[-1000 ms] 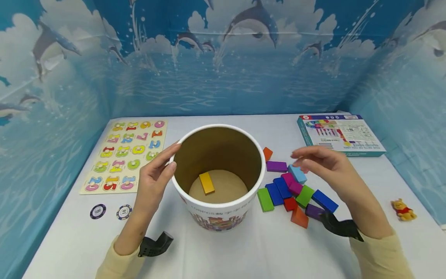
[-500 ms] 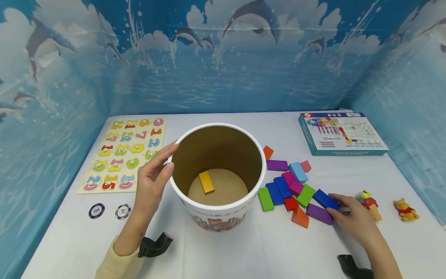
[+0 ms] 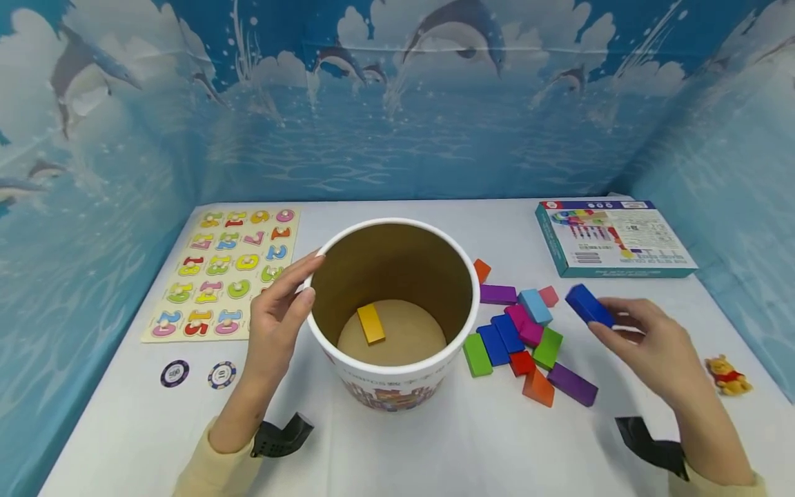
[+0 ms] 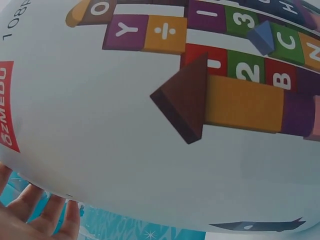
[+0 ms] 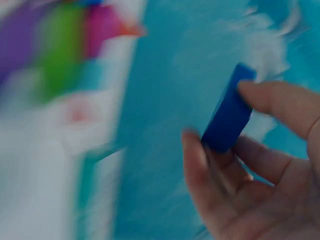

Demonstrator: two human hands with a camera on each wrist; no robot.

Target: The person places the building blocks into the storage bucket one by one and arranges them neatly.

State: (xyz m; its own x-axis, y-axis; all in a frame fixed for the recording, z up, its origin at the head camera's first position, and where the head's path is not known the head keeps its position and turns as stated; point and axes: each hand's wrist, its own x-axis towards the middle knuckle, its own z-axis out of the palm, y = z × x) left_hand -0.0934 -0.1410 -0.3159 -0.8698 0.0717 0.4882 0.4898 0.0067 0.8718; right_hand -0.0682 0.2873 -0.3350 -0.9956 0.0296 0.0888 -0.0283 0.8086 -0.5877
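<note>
In the head view my right hand (image 3: 658,348) pinches a dark blue rectangular block (image 3: 589,306), raised to the right of the loose blocks. The right wrist view shows the blue block (image 5: 230,110) between thumb and fingers. My left hand (image 3: 273,321) rests against the left side of a large white bucket (image 3: 393,373), fingertips and thumb at its rim. Its relaxed fingers (image 4: 47,215) lie along the bucket's outer wall in the left wrist view. One yellow block (image 3: 370,324) lies on the bucket's bottom.
Several coloured blocks, among them a purple block (image 3: 573,384), lie right of the bucket. A number puzzle board (image 3: 186,307) and two round chips (image 3: 174,373) are at left. A flat box (image 3: 617,241) stands back right, a small bear figure (image 3: 728,376) far right.
My right hand came down from over the blocks to the blue block at the pile's right, then lifted it up and away. The left hand stays at the bucket.
</note>
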